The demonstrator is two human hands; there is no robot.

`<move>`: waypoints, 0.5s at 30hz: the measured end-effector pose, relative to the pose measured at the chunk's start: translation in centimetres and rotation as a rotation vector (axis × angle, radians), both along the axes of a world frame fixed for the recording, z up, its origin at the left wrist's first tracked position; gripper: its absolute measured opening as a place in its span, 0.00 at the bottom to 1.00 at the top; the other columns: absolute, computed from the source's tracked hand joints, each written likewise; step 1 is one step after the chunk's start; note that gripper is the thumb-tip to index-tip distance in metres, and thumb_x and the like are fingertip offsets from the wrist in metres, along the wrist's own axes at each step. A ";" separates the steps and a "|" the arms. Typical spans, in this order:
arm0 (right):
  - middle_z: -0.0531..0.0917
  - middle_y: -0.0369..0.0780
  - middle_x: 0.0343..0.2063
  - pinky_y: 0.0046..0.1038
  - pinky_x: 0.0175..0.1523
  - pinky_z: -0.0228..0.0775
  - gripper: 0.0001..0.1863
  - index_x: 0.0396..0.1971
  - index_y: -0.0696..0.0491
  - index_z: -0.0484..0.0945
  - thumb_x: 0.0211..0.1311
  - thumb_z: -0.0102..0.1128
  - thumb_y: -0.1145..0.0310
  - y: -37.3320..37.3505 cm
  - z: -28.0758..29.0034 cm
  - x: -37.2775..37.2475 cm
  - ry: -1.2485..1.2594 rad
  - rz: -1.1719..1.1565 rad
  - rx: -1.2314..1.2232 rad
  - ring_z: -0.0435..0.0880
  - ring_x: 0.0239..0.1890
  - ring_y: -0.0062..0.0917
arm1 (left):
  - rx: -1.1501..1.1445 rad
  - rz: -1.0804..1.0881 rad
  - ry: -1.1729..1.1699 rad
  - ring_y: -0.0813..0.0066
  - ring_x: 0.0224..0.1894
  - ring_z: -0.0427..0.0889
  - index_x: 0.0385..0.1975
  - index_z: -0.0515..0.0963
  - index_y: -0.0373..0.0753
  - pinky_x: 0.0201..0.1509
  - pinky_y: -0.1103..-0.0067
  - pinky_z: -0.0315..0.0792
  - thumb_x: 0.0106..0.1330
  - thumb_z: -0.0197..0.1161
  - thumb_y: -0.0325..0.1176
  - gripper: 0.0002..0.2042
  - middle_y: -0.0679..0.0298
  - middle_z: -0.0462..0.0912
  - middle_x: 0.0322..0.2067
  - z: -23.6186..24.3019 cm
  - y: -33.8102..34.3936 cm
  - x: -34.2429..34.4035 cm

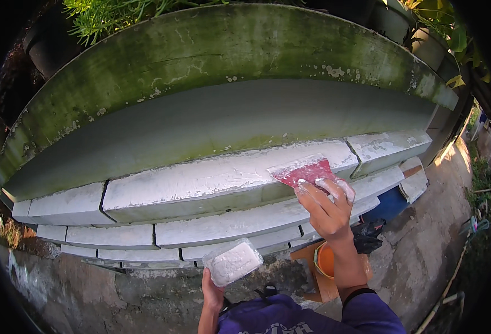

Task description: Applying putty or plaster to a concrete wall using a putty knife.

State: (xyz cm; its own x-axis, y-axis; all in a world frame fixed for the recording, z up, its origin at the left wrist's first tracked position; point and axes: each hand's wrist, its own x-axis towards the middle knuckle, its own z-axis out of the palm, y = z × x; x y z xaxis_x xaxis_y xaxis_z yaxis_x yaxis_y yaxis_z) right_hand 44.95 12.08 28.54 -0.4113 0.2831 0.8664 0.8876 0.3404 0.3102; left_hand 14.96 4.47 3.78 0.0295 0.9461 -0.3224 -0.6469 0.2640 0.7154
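Note:
My right hand [329, 206] is closed round a red putty scraper [306, 168], its fingers smeared with white. The scraper's whitened edge rests on the top of a long block ledge [212, 175], which bears a coat of white paste with streaks in it. Low in front of my body, my left hand [212, 289] grips a clear plastic container [234, 263] by its near left corner. Thick white paste fills it, with an uneven surface. Most of the left fingers are hidden beneath the container.
Lower block courses [228, 225] step down below the ledge, with dark gaps between blocks. A mossy green concrete rim [223, 44] overhangs the wall, with potted plants [393, 22] above. Beside my right forearm are an orange bucket [326, 259], cardboard [306, 261] and a black plastic bag [369, 234].

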 end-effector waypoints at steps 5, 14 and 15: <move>0.87 0.31 0.42 0.36 0.56 0.66 0.14 0.36 0.46 0.87 0.48 0.67 0.75 -0.8 -1.1 0.4 -0.007 0.037 -0.054 0.81 0.45 0.29 | 0.026 0.021 0.067 0.64 0.65 0.76 0.71 0.64 0.43 0.62 0.65 0.72 0.76 0.45 0.60 0.32 0.64 0.74 0.66 -0.4 0.0 -0.1; 0.88 0.31 0.41 0.31 0.53 0.67 0.12 0.37 0.44 0.86 0.50 0.71 0.71 0.0 -1.6 -0.1 0.006 0.051 -0.012 0.83 0.43 0.25 | 0.020 -0.008 0.047 0.64 0.66 0.74 0.70 0.64 0.41 0.66 0.65 0.70 0.77 0.45 0.58 0.32 0.62 0.74 0.66 -0.2 -0.3 -0.2; 0.88 0.31 0.41 0.31 0.53 0.67 0.12 0.37 0.44 0.86 0.50 0.71 0.71 -0.3 -1.9 0.3 0.007 0.051 -0.010 0.83 0.43 0.25 | 0.012 -0.011 0.002 0.63 0.69 0.72 0.71 0.63 0.40 0.72 0.65 0.65 0.78 0.45 0.56 0.31 0.61 0.72 0.67 0.0 -0.3 -0.1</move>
State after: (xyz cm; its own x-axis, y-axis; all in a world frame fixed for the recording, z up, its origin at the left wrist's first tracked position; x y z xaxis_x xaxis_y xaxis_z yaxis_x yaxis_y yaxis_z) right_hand 45.25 11.83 26.67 -0.4189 0.2707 0.8667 0.8714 0.3883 0.2999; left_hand 14.83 4.14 3.78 0.0395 0.9494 -0.3115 -0.6424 0.2629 0.7199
